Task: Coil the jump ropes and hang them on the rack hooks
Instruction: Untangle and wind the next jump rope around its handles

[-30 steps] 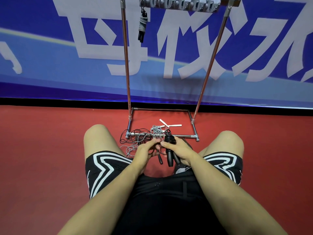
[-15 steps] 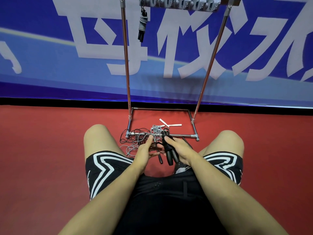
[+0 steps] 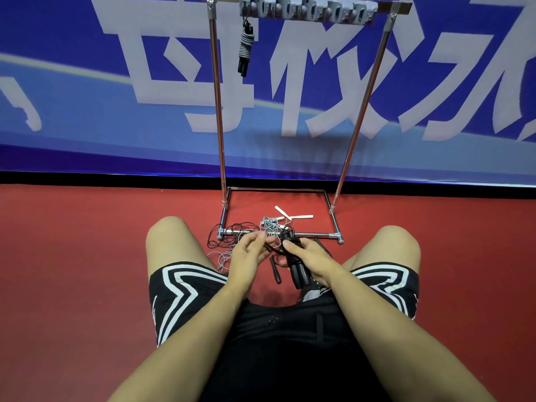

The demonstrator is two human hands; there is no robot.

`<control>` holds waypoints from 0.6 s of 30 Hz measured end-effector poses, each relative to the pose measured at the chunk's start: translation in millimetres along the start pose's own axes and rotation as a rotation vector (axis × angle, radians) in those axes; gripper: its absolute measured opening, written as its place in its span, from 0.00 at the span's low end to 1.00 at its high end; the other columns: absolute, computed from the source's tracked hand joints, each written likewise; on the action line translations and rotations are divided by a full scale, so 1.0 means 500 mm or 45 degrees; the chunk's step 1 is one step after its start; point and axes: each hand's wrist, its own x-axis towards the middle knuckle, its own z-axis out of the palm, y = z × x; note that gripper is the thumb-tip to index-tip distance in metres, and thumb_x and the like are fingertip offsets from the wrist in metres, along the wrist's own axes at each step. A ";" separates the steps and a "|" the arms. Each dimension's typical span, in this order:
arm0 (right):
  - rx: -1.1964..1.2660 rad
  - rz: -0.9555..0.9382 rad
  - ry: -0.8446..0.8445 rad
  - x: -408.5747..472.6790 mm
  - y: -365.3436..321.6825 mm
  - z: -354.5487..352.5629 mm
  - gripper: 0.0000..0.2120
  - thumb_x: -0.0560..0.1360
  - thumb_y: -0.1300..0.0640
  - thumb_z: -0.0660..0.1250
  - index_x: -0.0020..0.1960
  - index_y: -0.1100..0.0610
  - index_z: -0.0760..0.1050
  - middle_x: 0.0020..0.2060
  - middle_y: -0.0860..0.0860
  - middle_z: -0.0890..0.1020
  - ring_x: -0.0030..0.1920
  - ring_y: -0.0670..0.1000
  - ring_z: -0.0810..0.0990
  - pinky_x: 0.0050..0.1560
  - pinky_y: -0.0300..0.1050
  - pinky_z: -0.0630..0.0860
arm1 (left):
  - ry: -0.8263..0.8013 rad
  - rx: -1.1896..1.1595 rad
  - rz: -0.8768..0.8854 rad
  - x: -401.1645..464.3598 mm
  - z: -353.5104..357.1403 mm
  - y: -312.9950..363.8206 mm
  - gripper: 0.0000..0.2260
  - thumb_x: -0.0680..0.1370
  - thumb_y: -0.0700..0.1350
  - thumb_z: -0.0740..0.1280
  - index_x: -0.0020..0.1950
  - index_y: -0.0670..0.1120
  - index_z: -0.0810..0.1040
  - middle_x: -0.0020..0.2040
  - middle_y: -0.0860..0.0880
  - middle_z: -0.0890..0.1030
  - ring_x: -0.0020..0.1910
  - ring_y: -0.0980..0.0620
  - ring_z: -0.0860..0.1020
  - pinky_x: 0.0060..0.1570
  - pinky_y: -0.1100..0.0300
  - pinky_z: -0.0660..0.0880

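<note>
While gripped in right hand [image 3: 311, 261] at frame centre, black rope handles [image 3: 298, 272] point down; cord [image 3: 268, 247] pinched by left hand [image 3: 249, 252]. Loose ropes [image 3: 232, 242] beyond, on floor [image 3: 72, 256]. Coiled rope [image 3: 246, 49] hung on rack [image 3: 307, 11], upper centre.

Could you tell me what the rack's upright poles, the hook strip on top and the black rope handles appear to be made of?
The upright poles look like polished metal tube: silvery, with bright streaks of reflection. The hook strip looks like matte grey plastic, moulded in repeated shapes, though painted metal is possible. The black handles held in the right hand seem to be plastic or rubber with a dull sheen.
</note>
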 end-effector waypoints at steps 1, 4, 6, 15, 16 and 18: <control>-0.012 0.005 0.009 0.000 0.001 0.001 0.14 0.81 0.52 0.69 0.61 0.60 0.79 0.54 0.57 0.87 0.50 0.60 0.87 0.64 0.63 0.78 | 0.004 -0.020 0.009 -0.001 0.003 0.001 0.15 0.82 0.47 0.68 0.63 0.38 0.78 0.56 0.40 0.86 0.59 0.45 0.84 0.63 0.52 0.78; -0.008 0.010 0.015 -0.002 0.003 0.003 0.14 0.82 0.51 0.68 0.61 0.59 0.79 0.51 0.56 0.87 0.51 0.59 0.87 0.64 0.60 0.79 | 0.026 -0.117 -0.013 0.001 0.005 0.000 0.09 0.83 0.40 0.67 0.60 0.37 0.79 0.57 0.38 0.84 0.57 0.45 0.84 0.61 0.55 0.79; -0.007 0.014 0.009 -0.002 0.002 0.003 0.13 0.82 0.50 0.67 0.60 0.58 0.79 0.51 0.56 0.87 0.52 0.60 0.87 0.64 0.59 0.79 | 0.005 -0.143 -0.014 0.003 0.001 -0.001 0.07 0.82 0.33 0.64 0.57 0.38 0.80 0.56 0.38 0.82 0.57 0.45 0.83 0.62 0.53 0.79; 0.094 0.031 0.017 -0.010 -0.002 0.008 0.13 0.83 0.51 0.66 0.57 0.61 0.77 0.53 0.62 0.85 0.51 0.62 0.84 0.63 0.60 0.78 | -0.089 0.246 0.165 -0.020 0.025 0.015 0.20 0.71 0.37 0.80 0.60 0.43 0.79 0.54 0.50 0.84 0.55 0.58 0.82 0.57 0.64 0.78; 0.099 0.029 0.007 -0.011 -0.001 0.009 0.13 0.83 0.51 0.66 0.58 0.61 0.77 0.52 0.62 0.85 0.51 0.60 0.84 0.63 0.59 0.79 | -0.073 0.269 0.179 -0.022 0.029 0.016 0.20 0.71 0.37 0.80 0.60 0.43 0.79 0.54 0.51 0.83 0.54 0.60 0.82 0.56 0.66 0.78; 0.067 0.018 -0.013 -0.010 0.001 0.013 0.13 0.83 0.52 0.65 0.61 0.61 0.75 0.53 0.61 0.85 0.50 0.59 0.85 0.62 0.56 0.80 | -0.003 0.357 0.219 -0.021 0.032 0.014 0.18 0.71 0.37 0.80 0.58 0.44 0.80 0.53 0.51 0.83 0.53 0.57 0.81 0.53 0.68 0.78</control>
